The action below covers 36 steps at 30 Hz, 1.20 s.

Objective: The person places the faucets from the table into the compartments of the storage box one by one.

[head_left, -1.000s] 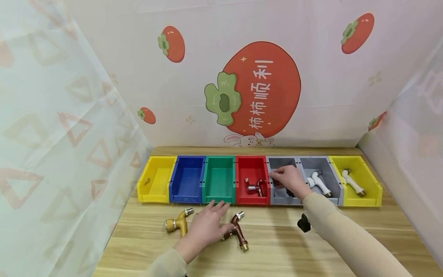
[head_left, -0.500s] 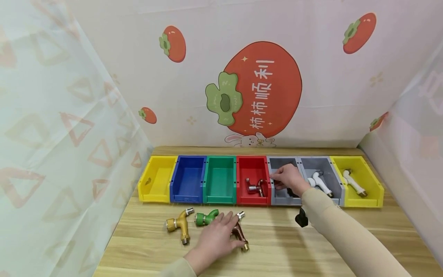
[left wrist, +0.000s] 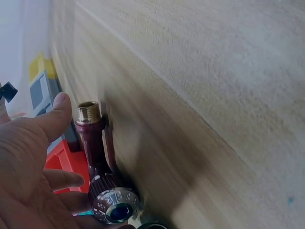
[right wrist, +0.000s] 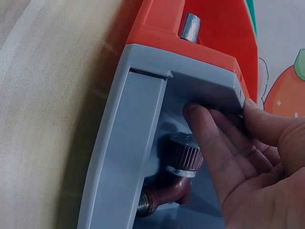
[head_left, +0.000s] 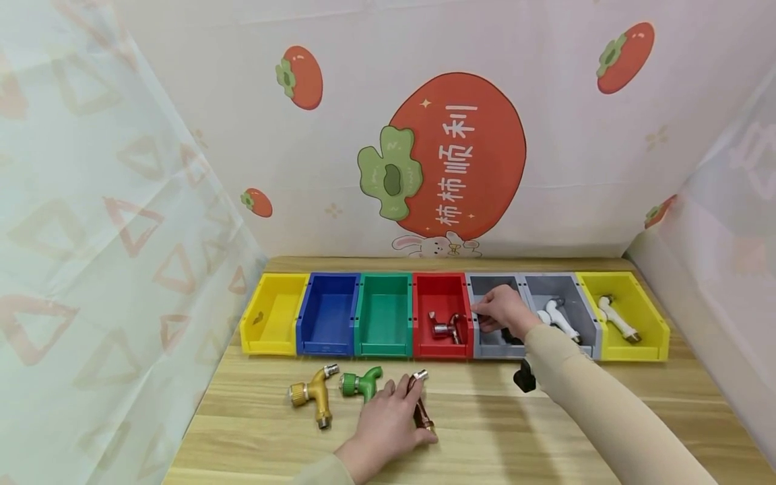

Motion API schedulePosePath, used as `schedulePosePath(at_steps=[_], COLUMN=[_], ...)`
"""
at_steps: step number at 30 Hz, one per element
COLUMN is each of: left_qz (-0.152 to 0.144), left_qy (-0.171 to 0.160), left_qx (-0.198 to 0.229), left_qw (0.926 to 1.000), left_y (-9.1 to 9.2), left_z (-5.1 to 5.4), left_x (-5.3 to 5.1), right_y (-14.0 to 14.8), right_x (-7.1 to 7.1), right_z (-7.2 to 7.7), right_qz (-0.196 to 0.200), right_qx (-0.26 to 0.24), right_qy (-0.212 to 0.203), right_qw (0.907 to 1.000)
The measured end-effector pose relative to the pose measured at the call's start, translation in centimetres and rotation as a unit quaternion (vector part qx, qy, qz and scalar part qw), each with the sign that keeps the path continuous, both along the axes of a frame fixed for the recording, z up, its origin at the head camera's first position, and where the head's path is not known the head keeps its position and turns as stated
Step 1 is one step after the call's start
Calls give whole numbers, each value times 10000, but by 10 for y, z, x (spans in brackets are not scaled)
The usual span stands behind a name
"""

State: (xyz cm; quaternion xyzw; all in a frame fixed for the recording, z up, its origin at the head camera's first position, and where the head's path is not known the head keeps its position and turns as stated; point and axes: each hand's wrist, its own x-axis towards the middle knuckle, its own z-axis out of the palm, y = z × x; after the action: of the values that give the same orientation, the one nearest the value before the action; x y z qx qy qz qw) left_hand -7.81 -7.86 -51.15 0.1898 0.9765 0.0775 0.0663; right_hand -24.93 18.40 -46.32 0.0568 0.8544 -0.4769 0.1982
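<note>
In the head view, my left hand (head_left: pixel 391 424) lies over a brown faucet (head_left: pixel 422 412) on the table, fingers spread along its upper part and thumb near its lower end. The left wrist view shows the thumb apart from the faucet's brass thread (left wrist: pixel 89 112); the other fingers are near its ribbed knob (left wrist: pixel 114 202). My right hand (head_left: pixel 506 311) reaches into the left grey bin (head_left: pixel 494 286) and pinches its side wall beside the red bin (head_left: pixel 439 289). Inside that grey bin lies a dark reddish faucet (right wrist: pixel 174 188), apart from the fingers.
A gold faucet (head_left: pixel 318 397) and a green faucet (head_left: pixel 362 382) lie left of my left hand. The red bin holds a faucet (head_left: pixel 447 329). White faucets lie in the right grey bin (head_left: pixel 548 286) and right yellow bin (head_left: pixel 636 303). Yellow, blue and green bins stand leftward.
My left hand has moved right and toward me, over the brown faucet, uncovering the green faucet and more of the gold one. The right hand stays at the grey bin.
</note>
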Motion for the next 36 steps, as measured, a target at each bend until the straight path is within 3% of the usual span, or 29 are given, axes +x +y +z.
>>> schedulePosePath(at_steps=[10,18,27,36], left_qz=[-290,-495,-839,-1262], left_qy=[264,221,856,1248], left_qx=[-255,-384,-420,-342], left_qw=[9989,9978,9919,9835], left_y=[4,3,0,-5], left_z=[-5,-7,-14,-17], left_x=[0,2,2,1], right_y=[-1,-2,-1,-1], right_x=[1,2,1,2], right_z=[0,0,0,-1], right_qz=[16,73,115,130], right_qx=[-13,-11,-19,16], right_qy=[20,81,88,70], right_qw=[10000,9999,9999,9999])
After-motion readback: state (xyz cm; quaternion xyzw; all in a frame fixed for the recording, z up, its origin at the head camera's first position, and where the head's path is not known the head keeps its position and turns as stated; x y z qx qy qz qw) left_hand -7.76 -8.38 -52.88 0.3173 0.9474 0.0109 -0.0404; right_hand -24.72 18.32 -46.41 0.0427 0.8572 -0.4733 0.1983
